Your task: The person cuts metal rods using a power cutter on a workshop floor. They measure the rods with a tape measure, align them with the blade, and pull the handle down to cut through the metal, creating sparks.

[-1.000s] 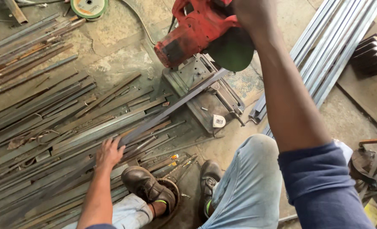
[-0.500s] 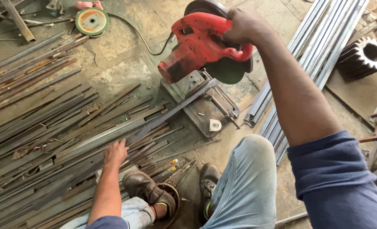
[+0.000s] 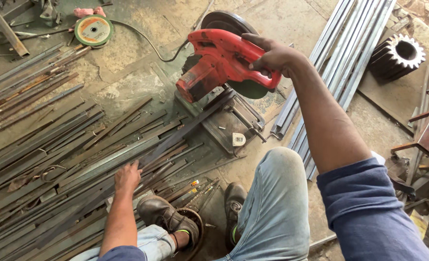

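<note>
On concrete floor: right hand (image 3: 272, 58) grips red saw (image 3: 224, 63); left hand (image 3: 127, 176) presses steel strip (image 3: 176, 137).

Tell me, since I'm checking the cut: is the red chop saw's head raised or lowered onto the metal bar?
Raised. The right hand holds the red chop saw by its handle, with the blade above the metal bar lying across the base. The left hand rests on that bar.

**Arms spread, both hands down**

Right hand (image 3: 272, 55) raised ahead, fingers curled shut in a grip, arm stretched forward, blue sleeve pushed above elbow. Left hand (image 3: 127, 176) low, palm down, fingers spread flat, forearm extended.
</note>
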